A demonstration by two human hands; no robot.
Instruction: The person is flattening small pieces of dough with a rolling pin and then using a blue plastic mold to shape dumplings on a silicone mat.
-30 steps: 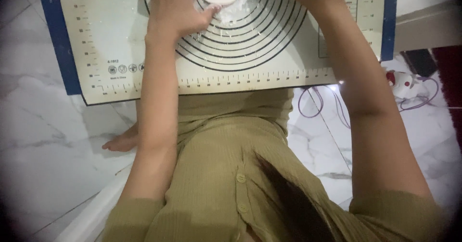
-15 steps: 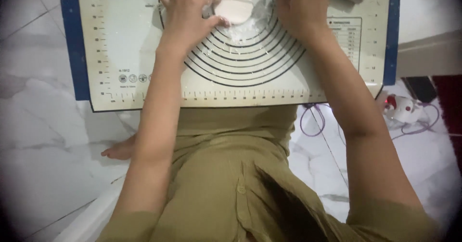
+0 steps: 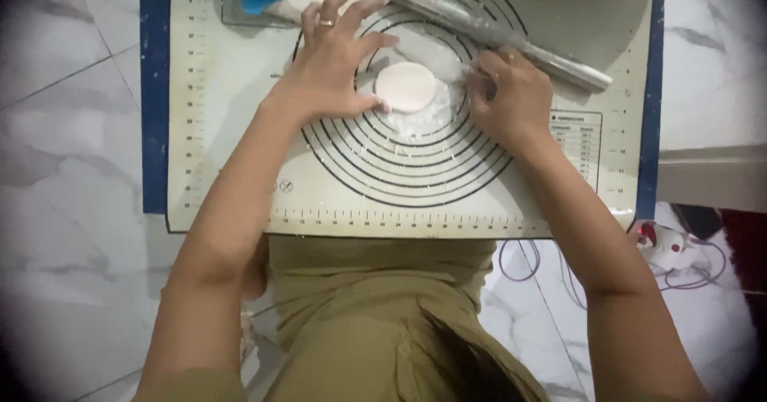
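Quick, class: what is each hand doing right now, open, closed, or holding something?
Left hand: open, fingers spread flat on the mat, holding nothing.
Right hand: fingers curled beside the dough disc; whether it holds anything cannot be told.

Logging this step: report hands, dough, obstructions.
Left hand spread flat on mat, beside dough disc. Right hand curled, empty, right of disc. Rolling pin behind right hand.
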